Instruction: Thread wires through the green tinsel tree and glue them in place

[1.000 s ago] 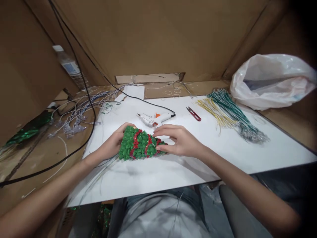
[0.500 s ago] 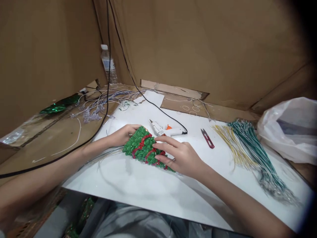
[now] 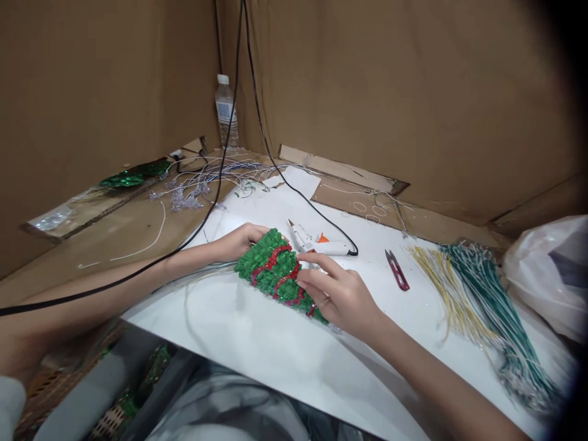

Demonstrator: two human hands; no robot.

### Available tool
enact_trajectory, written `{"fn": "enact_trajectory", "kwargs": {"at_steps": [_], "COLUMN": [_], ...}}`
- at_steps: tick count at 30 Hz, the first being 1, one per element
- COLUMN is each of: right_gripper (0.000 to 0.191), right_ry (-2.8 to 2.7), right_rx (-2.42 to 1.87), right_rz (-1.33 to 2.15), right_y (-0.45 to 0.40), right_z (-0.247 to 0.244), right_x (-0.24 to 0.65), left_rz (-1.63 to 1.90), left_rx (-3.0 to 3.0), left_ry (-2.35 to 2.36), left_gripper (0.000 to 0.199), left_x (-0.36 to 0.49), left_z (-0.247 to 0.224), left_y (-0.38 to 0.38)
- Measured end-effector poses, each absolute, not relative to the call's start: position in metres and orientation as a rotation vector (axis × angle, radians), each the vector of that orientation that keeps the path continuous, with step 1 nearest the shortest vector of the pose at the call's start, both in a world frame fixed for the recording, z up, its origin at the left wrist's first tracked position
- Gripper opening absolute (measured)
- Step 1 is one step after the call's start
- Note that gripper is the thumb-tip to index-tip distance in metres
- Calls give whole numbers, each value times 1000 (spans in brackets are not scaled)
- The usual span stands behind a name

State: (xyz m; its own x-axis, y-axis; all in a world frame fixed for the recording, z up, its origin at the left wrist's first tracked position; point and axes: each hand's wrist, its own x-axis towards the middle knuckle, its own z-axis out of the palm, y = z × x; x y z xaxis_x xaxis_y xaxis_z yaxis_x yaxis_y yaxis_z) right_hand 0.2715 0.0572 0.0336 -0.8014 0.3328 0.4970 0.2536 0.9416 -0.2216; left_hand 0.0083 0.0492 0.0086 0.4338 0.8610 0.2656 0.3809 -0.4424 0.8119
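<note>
A green tinsel tree (image 3: 266,263) with red garland lies tilted above the white board, its wide end to the left. My left hand (image 3: 243,241) grips its upper left edge, with the fingers partly hidden behind it. Over the tree's right part is my right hand (image 3: 337,291), its thumb and fingers bent together at the garland; whether something small is between them cannot be made out. Just behind the tree lies a white glue gun (image 3: 328,246) with an orange trigger. Red-handled snips (image 3: 397,271) rest to the right of it.
Bundles of yellow wires (image 3: 436,285) and green wires (image 3: 487,294) lie at the right, beside a white plastic bag (image 3: 546,269). A water bottle (image 3: 225,113) stands in the back corner near tangled clear lights (image 3: 188,193). A black cable (image 3: 220,177) hangs across the left side.
The view has shifted, so most things appear farther right. My right hand's fingers have drawn closer together over the tree. My left hand keeps its hold.
</note>
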Motion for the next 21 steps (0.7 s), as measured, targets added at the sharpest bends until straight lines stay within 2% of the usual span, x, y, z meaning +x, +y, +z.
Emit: {"fn": "enact_trajectory", "kwargs": {"at_steps": [10,21], "right_gripper": [10,10], "right_ry": [-2462,-2416], "right_rx": [-397,-467], "right_rz": [319,457], "right_y": [55,45], "right_z": [29,29], "right_x": [271,271], "left_rz": [953,964], "left_rx": [2045,2061], "left_ry": [925,938], "left_gripper": [25,19], "left_x": [7,6], "left_z": [4,0], "left_y": [53,53]}}
